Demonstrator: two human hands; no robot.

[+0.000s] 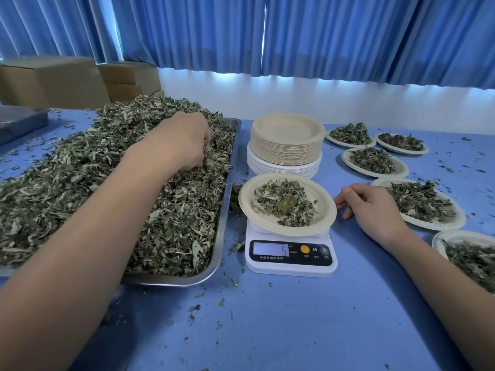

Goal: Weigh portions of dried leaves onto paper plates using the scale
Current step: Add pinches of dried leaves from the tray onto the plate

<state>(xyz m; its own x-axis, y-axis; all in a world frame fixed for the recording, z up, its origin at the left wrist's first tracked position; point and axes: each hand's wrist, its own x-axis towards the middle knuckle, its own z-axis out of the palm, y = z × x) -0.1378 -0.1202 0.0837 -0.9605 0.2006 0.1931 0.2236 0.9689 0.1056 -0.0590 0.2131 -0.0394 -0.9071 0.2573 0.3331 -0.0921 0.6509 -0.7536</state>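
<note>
Now the left hand (184, 140) digs into the dried leaves (93, 183) heaped on the metal tray (222, 236), fingers curled round a clump. The right hand (372, 207) rests on the blue surface (294, 330), fingers loosely curled and empty, just beside the paper plate (325, 210) of leaves on the scale (290, 267) (display reads 5).

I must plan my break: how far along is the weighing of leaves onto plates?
Done: five round paper plates at the right hold leaf portions. In hand: the beige paper plate on the white digital scale holds some leaves, display reading 5; the left hand grips dried green leaves heaped in the steel tray; the right hand rests beside the scale. Remaining: a stack of empty paper plates.
</note>
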